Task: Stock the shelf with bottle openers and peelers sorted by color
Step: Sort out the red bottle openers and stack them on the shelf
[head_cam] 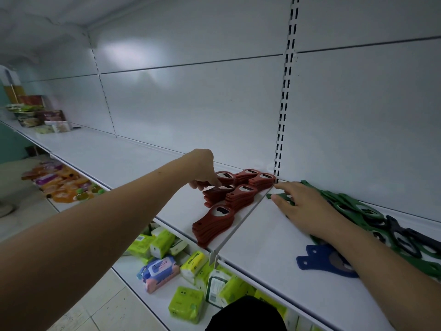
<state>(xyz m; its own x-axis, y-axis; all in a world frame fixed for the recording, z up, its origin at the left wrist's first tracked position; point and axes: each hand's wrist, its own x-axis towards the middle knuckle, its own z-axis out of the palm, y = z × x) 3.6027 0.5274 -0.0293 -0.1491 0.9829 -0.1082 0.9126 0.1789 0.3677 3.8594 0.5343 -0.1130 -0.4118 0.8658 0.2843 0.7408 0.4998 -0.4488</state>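
Several stacks of red bottle openers (240,195) stand on the white shelf (114,158), left of a thin divider (238,225). My left hand (202,172) reaches over them, its fingers curled down and pinching the top red opener of a back stack (218,191). Right of the divider lies a loose pile of green openers (346,204). My right hand (303,207) rests flat on that pile with straight fingers, its fingertips on one green opener (278,195) next to the divider. Black openers (405,235) and blue openers (317,260) lie farther right.
The slotted upright (284,115) meets the shelf right behind the red stacks. Green tissue packs (186,304) and wet-wipe packs (160,271) fill the lower shelf. Boxes (47,118) sit at the shelf's far left end, and drink pouches (59,182) lie below them.
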